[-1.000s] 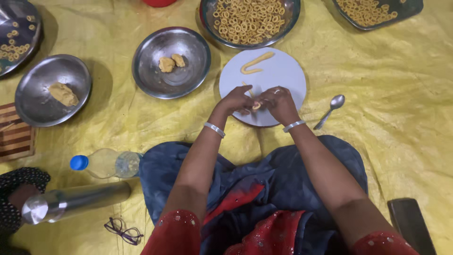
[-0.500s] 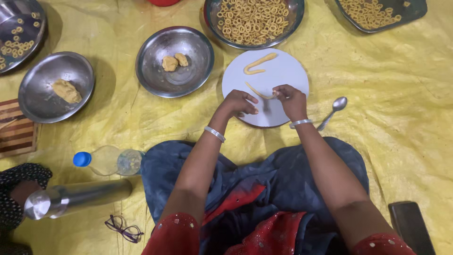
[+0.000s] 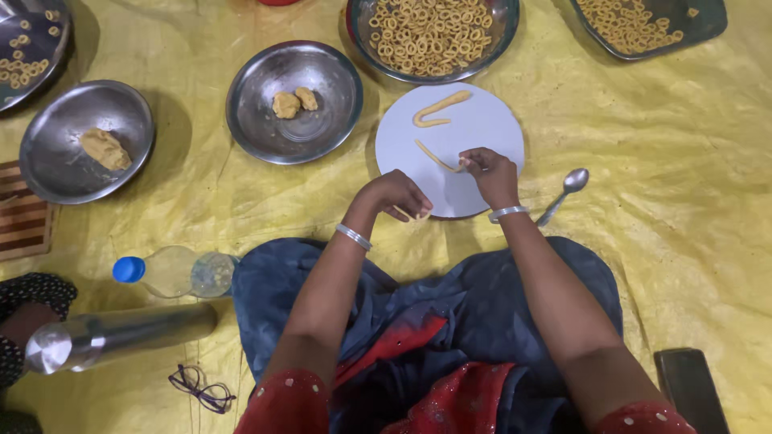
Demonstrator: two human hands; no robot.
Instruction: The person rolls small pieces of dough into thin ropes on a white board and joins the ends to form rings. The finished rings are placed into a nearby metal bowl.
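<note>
On the near half of the white round plate point(image 3: 490, 120), which lies at the far middle of the yellow sheet point(image 3: 683, 201), I see a thin dough strand point(image 3: 437, 157). My right hand point(image 3: 490, 173) pinches its right end with narrow fingertips; my left hand point(image 3: 396, 195) curls closed on a short dough piece point(image 3: 410, 214) at the plate's near edge. I judge the strand soft, light and easily torn, best taken by its ends. A curved dough rope point(image 3: 441, 109) lies farther back.
</note>
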